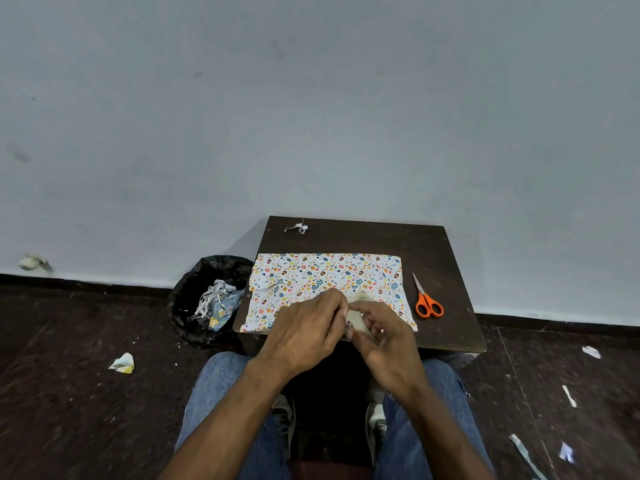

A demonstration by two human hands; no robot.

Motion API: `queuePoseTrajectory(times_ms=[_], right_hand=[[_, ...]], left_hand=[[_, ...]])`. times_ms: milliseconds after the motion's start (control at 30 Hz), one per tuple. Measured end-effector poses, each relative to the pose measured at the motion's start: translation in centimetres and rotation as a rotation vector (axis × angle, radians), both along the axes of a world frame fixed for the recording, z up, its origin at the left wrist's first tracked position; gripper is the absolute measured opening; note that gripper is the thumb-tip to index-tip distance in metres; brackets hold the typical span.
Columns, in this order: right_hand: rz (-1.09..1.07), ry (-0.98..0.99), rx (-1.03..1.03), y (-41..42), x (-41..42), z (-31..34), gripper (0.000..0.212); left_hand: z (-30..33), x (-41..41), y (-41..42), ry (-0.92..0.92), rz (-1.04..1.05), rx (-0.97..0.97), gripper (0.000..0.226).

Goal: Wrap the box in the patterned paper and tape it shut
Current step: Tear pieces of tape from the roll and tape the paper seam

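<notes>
The patterned paper (325,277) lies flat on a small dark table (381,237), printed side up. Both hands are held together above its near edge. My right hand (388,344) grips a pale roll of tape (358,318) with curled fingers. My left hand (308,327) pinches at the roll's edge with thumb and fingertips. Most of the roll is hidden between the hands. No box is visible in this view.
Orange-handled scissors (427,299) lie on the table right of the paper. A small crumpled scrap (299,227) sits at the table's far left corner. A black-lined bin (207,299) with paper offcuts stands left of the table. Paper scraps litter the dark floor.
</notes>
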State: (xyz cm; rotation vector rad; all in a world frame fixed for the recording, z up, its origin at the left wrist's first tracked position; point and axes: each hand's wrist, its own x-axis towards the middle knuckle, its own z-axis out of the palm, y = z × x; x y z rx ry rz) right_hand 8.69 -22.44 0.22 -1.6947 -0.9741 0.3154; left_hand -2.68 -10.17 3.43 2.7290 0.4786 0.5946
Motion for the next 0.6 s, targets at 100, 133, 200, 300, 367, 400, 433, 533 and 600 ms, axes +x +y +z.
queuePoseTrajectory(times_ms=[100,133,200,300,367,400,433,533,600], right_hand=[[0.025,0.162,0.072,0.1,-0.4,0.3,0.039],[0.033,0.205,0.092,0.1,-0.4,0.4,0.039],[0.047,0.281,0.136,0.3,-0.7,0.5,0.034],[0.069,0.344,0.171,0.5,-0.9,1.0,0.034],[0.093,0.345,0.180,0.4,-0.9,1.2,0.035],[0.099,0.342,0.184,0.3,-0.9,1.2,0.035],[0.100,0.340,0.187,0.2,-0.9,1.3,0.036],[0.092,0.341,0.193,0.2,-1.1,1.4,0.040],[0.086,0.338,0.195,0.2,-1.2,1.6,0.044]], left_hand=[[-0.1,0.2,-0.1,-0.068,0.031,-0.149,0.024],[-0.3,0.3,-0.3,-0.103,0.042,-0.235,0.024],[-0.8,0.4,-0.8,-0.212,0.086,-0.447,0.025],[-1.2,0.8,-1.6,-0.414,0.129,-0.777,0.030],[-1.3,1.0,-2.1,-0.440,0.109,-0.845,0.033],[-1.3,1.2,-2.3,-0.440,0.104,-0.854,0.031],[-1.3,1.3,-2.4,-0.447,0.111,-0.864,0.028],[-1.4,1.8,-2.5,-0.509,0.193,-0.966,0.013],[-1.2,2.1,-2.5,-0.540,0.235,-1.046,0.012]])
